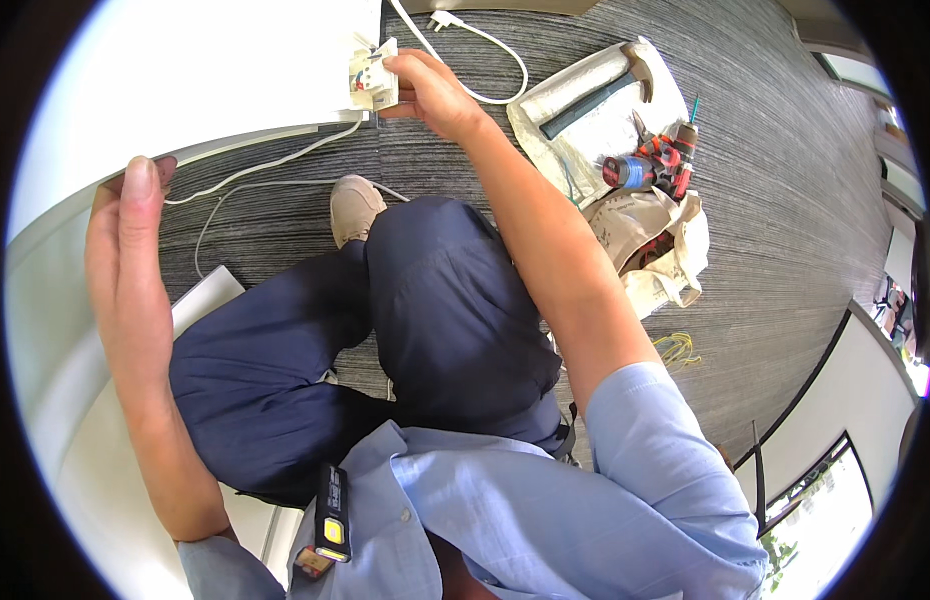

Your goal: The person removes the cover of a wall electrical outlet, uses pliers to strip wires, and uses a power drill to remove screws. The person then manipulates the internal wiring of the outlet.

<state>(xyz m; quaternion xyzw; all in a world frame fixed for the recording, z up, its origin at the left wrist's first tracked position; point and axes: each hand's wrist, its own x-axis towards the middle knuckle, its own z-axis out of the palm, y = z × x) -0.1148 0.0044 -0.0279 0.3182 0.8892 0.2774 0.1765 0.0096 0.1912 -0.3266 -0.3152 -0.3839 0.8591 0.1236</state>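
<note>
The right hand [425, 90] reaches to a white socket box [374, 76] low on the white wall panel [235, 60], its fingers [400, 62] closed on the box's right edge. The left hand [125, 250] lies flat, fingers together, against the panel's edge. A hammer [595, 95] and cordless drill [655, 165] lie on a cloth bag [665, 255] on the carpet

Hammer [597, 95] on canvas bag [653, 255] — grey carpet [785, 190]
</note>
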